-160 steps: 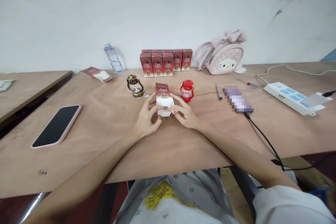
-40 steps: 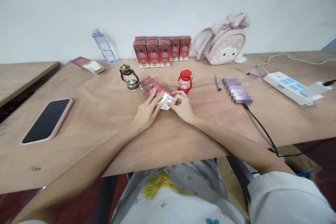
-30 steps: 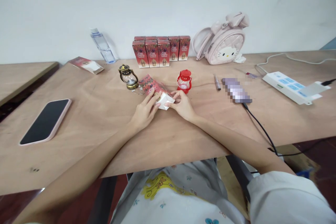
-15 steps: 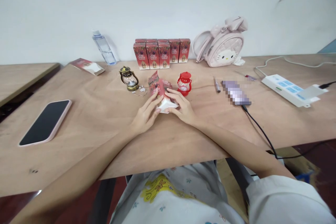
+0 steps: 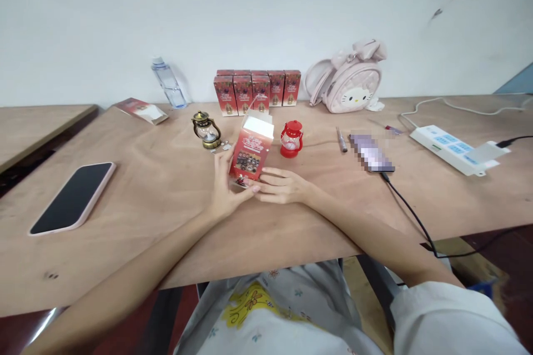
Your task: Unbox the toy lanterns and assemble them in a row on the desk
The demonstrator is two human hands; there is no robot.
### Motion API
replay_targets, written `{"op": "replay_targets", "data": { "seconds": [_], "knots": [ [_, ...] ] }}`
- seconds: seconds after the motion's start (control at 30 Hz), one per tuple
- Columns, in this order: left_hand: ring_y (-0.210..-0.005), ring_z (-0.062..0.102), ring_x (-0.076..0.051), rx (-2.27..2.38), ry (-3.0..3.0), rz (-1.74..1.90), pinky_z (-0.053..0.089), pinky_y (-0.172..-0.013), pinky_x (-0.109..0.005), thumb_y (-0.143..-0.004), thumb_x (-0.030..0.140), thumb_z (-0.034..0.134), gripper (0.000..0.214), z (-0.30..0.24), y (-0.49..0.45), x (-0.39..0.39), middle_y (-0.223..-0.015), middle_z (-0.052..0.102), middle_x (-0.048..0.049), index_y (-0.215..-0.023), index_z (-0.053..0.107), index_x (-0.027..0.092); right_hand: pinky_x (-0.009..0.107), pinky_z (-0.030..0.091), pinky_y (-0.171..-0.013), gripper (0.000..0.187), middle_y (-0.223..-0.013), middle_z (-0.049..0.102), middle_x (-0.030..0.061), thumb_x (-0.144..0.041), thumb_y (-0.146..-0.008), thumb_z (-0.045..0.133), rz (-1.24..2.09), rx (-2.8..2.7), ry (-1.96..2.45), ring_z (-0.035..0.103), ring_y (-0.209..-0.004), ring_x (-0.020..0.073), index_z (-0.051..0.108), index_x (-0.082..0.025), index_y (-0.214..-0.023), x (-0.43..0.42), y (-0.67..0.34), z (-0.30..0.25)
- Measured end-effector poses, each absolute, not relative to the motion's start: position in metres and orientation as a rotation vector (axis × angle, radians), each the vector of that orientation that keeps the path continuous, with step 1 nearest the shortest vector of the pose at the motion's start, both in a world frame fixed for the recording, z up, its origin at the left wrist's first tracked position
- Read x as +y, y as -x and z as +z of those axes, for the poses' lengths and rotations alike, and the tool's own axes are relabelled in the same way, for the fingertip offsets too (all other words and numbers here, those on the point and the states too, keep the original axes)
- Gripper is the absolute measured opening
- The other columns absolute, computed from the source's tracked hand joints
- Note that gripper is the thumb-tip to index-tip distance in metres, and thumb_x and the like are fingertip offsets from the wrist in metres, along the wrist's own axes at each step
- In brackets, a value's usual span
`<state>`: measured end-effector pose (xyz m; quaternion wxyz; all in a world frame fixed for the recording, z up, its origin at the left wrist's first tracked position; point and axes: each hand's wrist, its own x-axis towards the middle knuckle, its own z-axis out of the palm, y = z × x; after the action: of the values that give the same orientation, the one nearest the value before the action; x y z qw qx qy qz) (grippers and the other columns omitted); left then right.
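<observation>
A small red printed box [image 5: 251, 150] stands upright on the wooden table [image 5: 166, 188], its white top flaps open. My left hand [image 5: 227, 191] grips its lower left side, thumb on the front. My right hand [image 5: 282, 186] lies beside its base with fingers stretched toward the bottom edge, touching it. A brass toy lantern [image 5: 205, 130] stands just left of the box, and a red toy lantern [image 5: 291, 138] just right.
Several matching red boxes [image 5: 257, 89] line the wall with a water bottle [image 5: 167, 82] and a pink bag [image 5: 352, 84]. A black phone [image 5: 73, 197] lies left; a pen [image 5: 341, 139], a charging device [image 5: 370, 152] and a power strip [image 5: 452, 148] lie right. A flat carton [image 5: 142, 111] is far left.
The box lay on its side with both hands working its white end; now it is turned upright with the open flaps on top.
</observation>
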<state>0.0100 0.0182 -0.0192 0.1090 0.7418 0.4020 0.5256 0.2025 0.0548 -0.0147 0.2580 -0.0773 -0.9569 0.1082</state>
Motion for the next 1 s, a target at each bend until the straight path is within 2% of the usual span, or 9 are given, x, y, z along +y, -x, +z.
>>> {"op": "replay_targets", "data": {
  "seconds": [0.1,0.27,0.37,0.47,0.6,0.7,0.77,0.9,1.0],
  "knots": [
    [-0.126,0.043,-0.028,1.164,-2.112,1.489,0.038,-0.106,-0.044,-0.072,0.054,0.068,0.084,-0.023,-0.008,0.026,-0.134,0.042,-0.0142,-0.139,0.031,0.020,0.043,0.042,-0.110,0.030,-0.110,0.070,-0.0047,-0.014,-0.092,0.042,0.176,-2.655,0.203,0.057,-0.119,0.0128,0.066,-0.031,-0.096,0.054,-0.201,-0.015],
    [-0.126,0.046,-0.029,1.112,-1.981,1.406,0.041,-0.104,-0.044,-0.069,0.054,0.070,0.087,-0.026,-0.009,0.032,-0.137,0.043,-0.0152,-0.138,0.030,0.020,0.039,0.041,-0.111,0.030,-0.120,0.066,-0.0005,-0.013,-0.091,0.045,0.087,-2.451,0.055,0.051,-0.125,0.0128,0.061,-0.029,-0.109,0.059,-0.202,-0.028],
    [-0.126,0.047,-0.028,1.051,-1.964,1.380,0.042,-0.104,-0.044,-0.077,0.054,0.062,0.077,-0.026,-0.009,0.028,-0.137,0.044,-0.0157,-0.139,0.030,0.020,0.039,0.043,-0.110,0.025,-0.119,0.066,-0.0018,-0.018,-0.090,0.050,0.146,-2.352,0.054,0.054,-0.121,0.0131,0.059,-0.033,-0.107,0.062,-0.204,-0.037],
    [-0.127,0.045,-0.027,0.999,-2.030,1.385,0.041,-0.105,-0.044,-0.084,0.049,0.056,0.069,-0.027,-0.009,0.023,-0.139,0.042,-0.0159,-0.140,0.028,0.021,0.047,0.043,-0.107,0.016,-0.116,0.066,-0.0016,-0.032,-0.082,0.061,0.252,-2.276,0.346,0.058,-0.117,0.0200,0.060,-0.035,-0.098,0.059,-0.207,-0.045],
    [-0.114,0.055,-0.026,1.010,-2.123,1.388,0.050,-0.093,-0.042,-0.078,0.046,0.066,0.084,-0.026,-0.009,0.019,-0.126,0.049,-0.0142,-0.143,0.019,0.024,0.061,0.031,-0.110,0.037,-0.128,0.058,0.0040,-0.050,-0.065,0.073,0.193,-2.065,0.805,0.047,-0.127,0.0336,0.060,-0.033,-0.095,0.054,-0.208,-0.049],
    [-0.105,0.058,-0.024,1.014,-2.115,1.389,0.055,-0.083,-0.039,-0.073,0.045,0.071,0.096,-0.023,-0.007,0.019,-0.119,0.050,-0.0125,-0.145,0.012,0.026,0.065,0.022,-0.112,0.053,-0.136,0.051,0.0063,-0.057,-0.059,0.075,0.103,-2.026,0.833,0.038,-0.134,0.0373,0.057,-0.032,-0.102,0.054,-0.208,-0.047],
    [-0.112,0.055,-0.026,0.971,-2.132,1.409,0.055,-0.085,-0.040,-0.071,0.042,0.074,0.098,-0.022,-0.005,0.021,-0.126,0.045,-0.0140,-0.145,0.011,0.029,0.065,0.019,-0.113,0.058,-0.139,0.048,0.0077,-0.059,-0.059,0.074,0.050,-2.035,0.787,0.034,-0.136,0.0375,0.054,-0.031,-0.106,0.055,-0.208,-0.046],
    [-0.130,0.039,-0.033,0.843,-2.199,1.423,0.052,-0.091,-0.044,-0.073,0.036,0.073,0.094,-0.026,-0.001,0.025,-0.143,0.029,-0.0159,-0.144,0.012,0.034,0.061,0.027,-0.111,0.060,-0.145,0.041,0.0107,-0.052,-0.070,0.069,-0.076,-2.086,0.632,0.033,-0.137,0.0345,0.046,-0.029,-0.121,0.056,-0.206,-0.042],
    [-0.129,0.041,-0.032,0.812,-2.215,1.398,0.052,-0.091,-0.043,-0.074,0.035,0.073,0.096,-0.028,0.001,0.028,-0.144,0.027,-0.0170,-0.146,0.009,0.032,0.056,0.037,-0.108,0.071,-0.149,0.034,0.0140,-0.043,-0.077,0.065,-0.128,-2.089,0.492,0.032,-0.138,0.0307,0.029,-0.026,-0.136,0.055,-0.204,-0.037]
  ]
}}
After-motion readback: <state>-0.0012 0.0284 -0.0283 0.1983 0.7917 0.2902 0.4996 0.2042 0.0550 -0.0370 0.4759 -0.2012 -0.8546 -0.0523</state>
